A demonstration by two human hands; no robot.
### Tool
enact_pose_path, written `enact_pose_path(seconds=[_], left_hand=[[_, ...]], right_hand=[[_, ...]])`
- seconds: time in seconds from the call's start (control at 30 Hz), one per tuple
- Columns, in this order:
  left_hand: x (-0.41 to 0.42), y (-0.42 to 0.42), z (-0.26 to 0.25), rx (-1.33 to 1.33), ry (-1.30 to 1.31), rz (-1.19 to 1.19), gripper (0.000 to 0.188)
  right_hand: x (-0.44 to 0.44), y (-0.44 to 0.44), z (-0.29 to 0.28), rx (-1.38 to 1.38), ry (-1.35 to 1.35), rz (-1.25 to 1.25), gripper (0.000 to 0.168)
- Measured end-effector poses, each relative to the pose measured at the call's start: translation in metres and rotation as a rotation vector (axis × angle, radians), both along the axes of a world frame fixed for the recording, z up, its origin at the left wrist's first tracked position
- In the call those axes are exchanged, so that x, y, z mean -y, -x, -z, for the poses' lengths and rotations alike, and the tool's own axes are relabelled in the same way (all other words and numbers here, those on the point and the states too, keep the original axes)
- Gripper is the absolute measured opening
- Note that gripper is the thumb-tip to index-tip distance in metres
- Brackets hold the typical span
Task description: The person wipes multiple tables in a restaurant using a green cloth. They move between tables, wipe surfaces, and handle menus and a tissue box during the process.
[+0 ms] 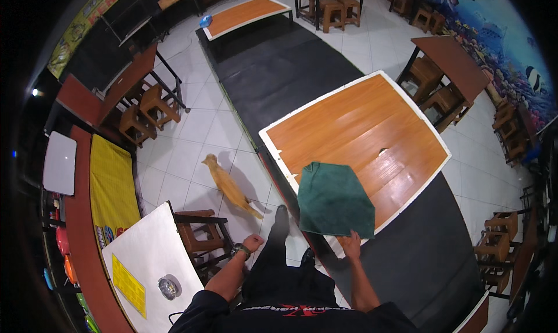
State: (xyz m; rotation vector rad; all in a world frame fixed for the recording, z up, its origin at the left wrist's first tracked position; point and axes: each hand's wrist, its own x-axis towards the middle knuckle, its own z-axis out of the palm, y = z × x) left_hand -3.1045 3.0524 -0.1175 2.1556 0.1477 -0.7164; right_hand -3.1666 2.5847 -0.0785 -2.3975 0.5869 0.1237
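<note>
A green cloth [335,197] lies spread over the near left corner of a low wood-patterned table [353,119] with a white rim. My right hand [352,245] is at the cloth's lower edge, fingers against its near right part; whether they pinch it is hard to tell. My left hand [253,242] hangs free beside my leg, fingers curled, with a watch [239,250] on the wrist. Nothing shows in that hand.
An orange cat [229,185] is on the tiled floor at the left. A white table [152,245] with a glass ashtray [167,288] and a yellow sheet [129,286] stands near left. The low table rests on a black-covered platform [279,71]. Brown stools and tables surround it.
</note>
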Motion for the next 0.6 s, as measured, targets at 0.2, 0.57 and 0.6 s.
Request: enact_pose_path(seconds=[0.2, 0.57, 0.6], left_hand=[[-0.131, 0.032, 0.073, -0.281, 0.024, -0.24, 0.033], [-0.181, -0.048, 0.043, -0.609, -0.008, -0.524, 0.032], [-0.19, -0.06, 0.049, -0.626, -0.025, -0.486, 0.03]], right_hand=[[-0.053, -0.135, 0.04, -0.133, 0.176, 0.325, 0.078], [-0.223, -0.52, 0.087, -0.044, 0.698, -0.026, 0.067], [-0.252, -0.547, 0.083, 0.037, 0.622, -0.129, 0.065]])
